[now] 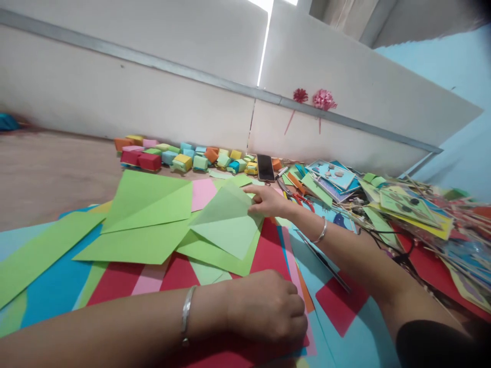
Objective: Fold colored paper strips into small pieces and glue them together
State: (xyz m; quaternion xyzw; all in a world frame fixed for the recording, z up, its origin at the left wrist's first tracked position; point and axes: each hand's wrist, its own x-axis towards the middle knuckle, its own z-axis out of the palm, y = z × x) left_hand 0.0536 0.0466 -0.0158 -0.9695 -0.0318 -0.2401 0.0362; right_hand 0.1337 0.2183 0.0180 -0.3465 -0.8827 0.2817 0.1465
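Sheets of coloured paper overlap across the floor in front of me. My right hand reaches to a pale green sheet, its fingers bent at the sheet's right corner; whether they pinch it is unclear. Beneath and left of that sheet are brighter green sheets. My left hand is closed in a loose fist, low over red paper, and its fingertips are turned out of sight. A silver bangle circles each wrist.
Small paper blocks line the wall beside a phone. Red-handled scissors lie right of my right hand. Cards, sticks and scraps pile up at the right. Two paper flowers hang on the wall rail.
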